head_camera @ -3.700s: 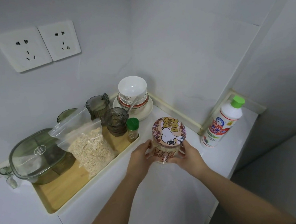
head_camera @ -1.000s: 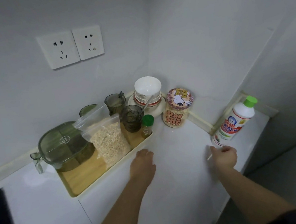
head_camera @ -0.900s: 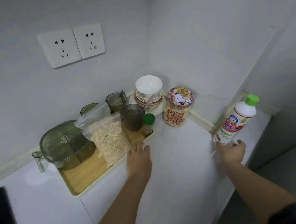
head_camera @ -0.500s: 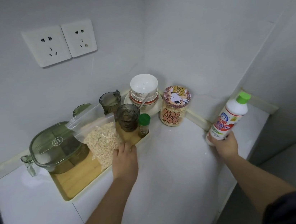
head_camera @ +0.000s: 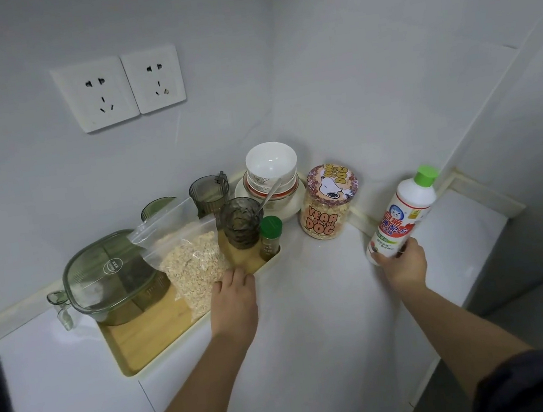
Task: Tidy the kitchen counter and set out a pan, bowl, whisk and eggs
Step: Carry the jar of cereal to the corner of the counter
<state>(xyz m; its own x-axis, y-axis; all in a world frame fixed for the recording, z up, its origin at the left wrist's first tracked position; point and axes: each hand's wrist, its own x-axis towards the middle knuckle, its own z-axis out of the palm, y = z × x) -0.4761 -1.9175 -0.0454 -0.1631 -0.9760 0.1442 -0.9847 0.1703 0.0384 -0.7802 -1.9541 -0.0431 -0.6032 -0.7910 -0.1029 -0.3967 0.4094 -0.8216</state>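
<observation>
The right hand [head_camera: 404, 264] is gripping the base of a white bottle [head_camera: 402, 216] with a green cap, fingers curled round it. The bottle is leaning toward the wall, low over the counter [head_camera: 313, 321]. The left hand [head_camera: 233, 297] is resting with loosely straight fingers on the tray [head_camera: 130, 373], fingertips against the bag of oats [head_camera: 195, 264]. Just beyond them a dark glass [head_camera: 241, 223] and a spice jar [head_camera: 271, 237] are standing. The white bowl [head_camera: 271, 162] is sitting further past the left fingers, in the corner. A cartoon-dog jar [head_camera: 328, 205] is standing between it and the right fingers.
</observation>
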